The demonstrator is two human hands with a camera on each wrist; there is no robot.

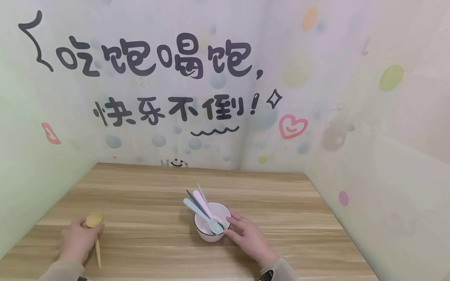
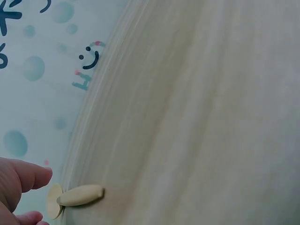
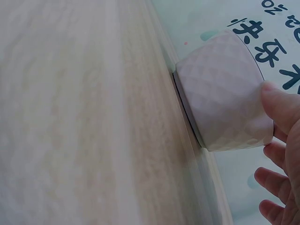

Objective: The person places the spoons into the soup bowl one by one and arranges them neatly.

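A white bowl point(image 1: 206, 236) with a dark rim stands on the table, its quilted outside facing the right wrist camera. Inside it lean a pale blue spoon point(image 1: 197, 209), a pink spoon point(image 1: 202, 203), a dark teal utensil and a thin grey handle. My right hand point(image 1: 251, 236) pinches the bowl's rim on its right side, the other fingers loosely curled below. At the left, a wooden spoon point(image 1: 98, 253) lies on the table, round head away from me. Around that head, my left hand point(image 1: 75, 242) has thumb and finger spread, with a gap showing in the left wrist view.
The wood-grain table point(image 1: 151, 249) is bounded by a printed back wall point(image 1: 218, 152) and by pale side walls on the left and right point(image 1: 386, 164). A stretch of tabletop separates the spoon from the bowl.
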